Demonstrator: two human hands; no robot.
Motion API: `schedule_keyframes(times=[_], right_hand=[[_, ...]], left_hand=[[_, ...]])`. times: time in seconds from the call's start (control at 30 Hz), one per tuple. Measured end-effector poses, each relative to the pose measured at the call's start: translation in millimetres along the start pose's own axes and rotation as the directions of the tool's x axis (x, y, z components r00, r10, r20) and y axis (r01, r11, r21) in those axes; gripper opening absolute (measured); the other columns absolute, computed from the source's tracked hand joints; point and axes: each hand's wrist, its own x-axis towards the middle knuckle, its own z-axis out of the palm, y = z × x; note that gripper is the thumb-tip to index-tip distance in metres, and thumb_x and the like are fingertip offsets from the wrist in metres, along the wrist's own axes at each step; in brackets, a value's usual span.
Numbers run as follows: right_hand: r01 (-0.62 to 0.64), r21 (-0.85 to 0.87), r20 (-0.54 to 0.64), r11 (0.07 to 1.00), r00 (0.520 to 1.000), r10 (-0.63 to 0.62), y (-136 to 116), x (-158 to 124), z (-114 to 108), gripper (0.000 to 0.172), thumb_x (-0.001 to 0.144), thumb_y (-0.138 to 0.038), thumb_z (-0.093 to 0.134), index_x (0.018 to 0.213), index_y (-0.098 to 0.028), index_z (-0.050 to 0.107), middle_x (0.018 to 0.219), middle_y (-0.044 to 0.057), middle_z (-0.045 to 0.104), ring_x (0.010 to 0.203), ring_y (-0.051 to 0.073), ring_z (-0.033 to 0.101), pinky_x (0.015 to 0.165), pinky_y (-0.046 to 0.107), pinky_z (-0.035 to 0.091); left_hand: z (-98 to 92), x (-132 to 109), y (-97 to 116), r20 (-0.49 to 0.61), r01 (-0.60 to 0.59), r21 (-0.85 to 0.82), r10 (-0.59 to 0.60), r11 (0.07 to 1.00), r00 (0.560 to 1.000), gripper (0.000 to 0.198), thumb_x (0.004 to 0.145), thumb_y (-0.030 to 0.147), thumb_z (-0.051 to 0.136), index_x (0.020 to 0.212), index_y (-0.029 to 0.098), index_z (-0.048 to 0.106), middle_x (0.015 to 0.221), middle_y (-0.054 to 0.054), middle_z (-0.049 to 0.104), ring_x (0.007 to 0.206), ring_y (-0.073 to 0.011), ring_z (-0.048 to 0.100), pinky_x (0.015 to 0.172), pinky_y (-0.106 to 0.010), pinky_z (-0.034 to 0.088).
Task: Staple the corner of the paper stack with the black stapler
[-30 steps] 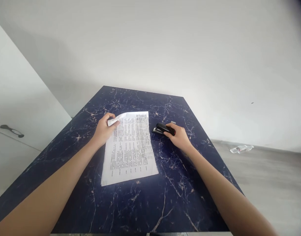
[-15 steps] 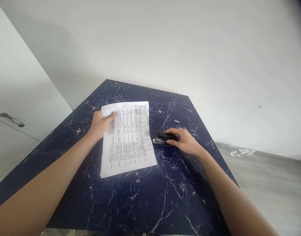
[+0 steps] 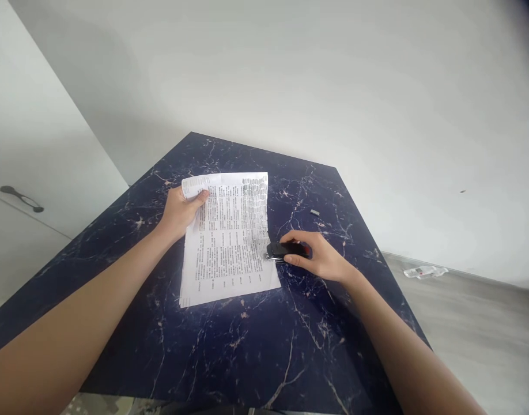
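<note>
My left hand (image 3: 183,208) grips the upper left edge of some printed paper sheets (image 3: 223,248), thumb on top and the other fingers hidden beneath. The top of the sheets curls up, and staples or torn marks cannot be made out on them. My right hand (image 3: 312,253) is closed around a black stapler (image 3: 286,249) with a bit of red near its rear. The stapler's front end overlaps the right edge of the paper, low on that side. Whether its jaws are pressed together is unclear.
A small grey strip, looking like a block of staples (image 3: 315,212), lies on the dark blue marbled table (image 3: 247,357) beyond my right hand. A white cabinet with a dark handle (image 3: 22,199) stands at left. Clear plastic packaging (image 3: 426,272) lies on the floor at right.
My right hand has brought the stapler left and slightly nearer me, so its front now sits over the paper's right edge. My left hand still holds the sheets.
</note>
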Motion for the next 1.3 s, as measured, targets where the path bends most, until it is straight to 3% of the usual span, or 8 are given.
schedule_keyframes(times=[0.13, 0.2, 0.37, 0.5, 1.03, 1.3], right_hand=[[-0.033, -0.071, -0.258, 0.997, 0.966, 0.014, -8, 5, 19, 0.037, 0.108, -0.038, 0.035, 0.098, -0.021, 0.066, 0.098, 0.007, 0.07, 0.089, 0.021, 0.064, 0.081, 0.035, 0.047], [-0.071, -0.133, -0.308, 0.989, 0.951, 0.027, -10, 8, 29, 0.042, 0.109, -0.036, 0.03, 0.089, -0.02, 0.063, 0.09, 0.007, 0.068, 0.083, 0.02, 0.063, 0.078, 0.034, 0.045], [-0.128, -0.255, -0.312, 0.958, 0.949, 0.044, -8, 12, 45, 0.045, 0.109, -0.036, 0.032, 0.07, -0.021, 0.049, 0.072, 0.003, 0.059, 0.069, 0.018, 0.054, 0.064, 0.032, 0.037], [-0.115, -0.275, -0.333, 0.955, 0.943, 0.017, -10, 15, 51, 0.046, 0.108, -0.036, 0.031, 0.066, -0.022, 0.041, 0.067, 0.002, 0.055, 0.065, 0.017, 0.05, 0.062, 0.032, 0.035], [-0.085, -0.356, -0.291, 0.931, 0.957, -0.024, -24, 21, 58, 0.041, 0.109, -0.028, 0.025, 0.081, -0.02, 0.055, 0.078, 0.005, 0.057, 0.07, 0.018, 0.051, 0.066, 0.031, 0.038], [-0.07, -0.56, -0.235, 0.826, 0.969, -0.077, -24, 23, 61, 0.038, 0.108, -0.026, 0.029, 0.084, -0.019, 0.058, 0.087, 0.007, 0.062, 0.075, 0.019, 0.052, 0.071, 0.034, 0.035]], left_hand=[[1.4, -1, 1, -0.009, -0.03, 0.003, 0.03, 1.0, 1.0, 0.03, 0.08, 0.036, 0.08, 0.103, 0.017, 0.077, 0.106, -0.011, 0.078, 0.096, -0.0281, 0.075, 0.083, -0.041, 0.063], [1.9, -1, 1, -0.027, -0.035, 0.01, 0.036, 0.999, 0.999, 0.03, 0.079, 0.035, 0.081, 0.103, 0.017, 0.077, 0.106, -0.01, 0.078, 0.098, -0.028, 0.075, 0.084, -0.041, 0.063], [2.6, -1, 2, -0.036, -0.032, 0.022, 0.033, 0.999, 0.999, 0.028, 0.081, 0.035, 0.08, 0.103, 0.018, 0.077, 0.105, -0.011, 0.078, 0.1, -0.0282, 0.075, 0.085, -0.041, 0.063], [3.5, -3, 5, -0.035, -0.028, 0.007, 0.029, 1.0, 0.999, 0.028, 0.08, 0.034, 0.08, 0.103, 0.018, 0.077, 0.108, -0.01, 0.078, 0.1, -0.0284, 0.075, 0.087, -0.042, 0.062], [5.7, -5, 7, -0.027, -0.048, 0.01, 0.048, 0.999, 0.998, 0.028, 0.081, 0.034, 0.08, 0.104, 0.018, 0.077, 0.108, -0.011, 0.078, 0.1, -0.0293, 0.074, 0.088, -0.044, 0.062], [9.0, -7, 13, -0.051, -0.011, -0.005, 0.01, 1.0, 0.999, 0.026, 0.079, 0.03, 0.081, 0.102, 0.018, 0.076, 0.107, -0.011, 0.077, 0.103, -0.03, 0.074, 0.09, -0.044, 0.062]])
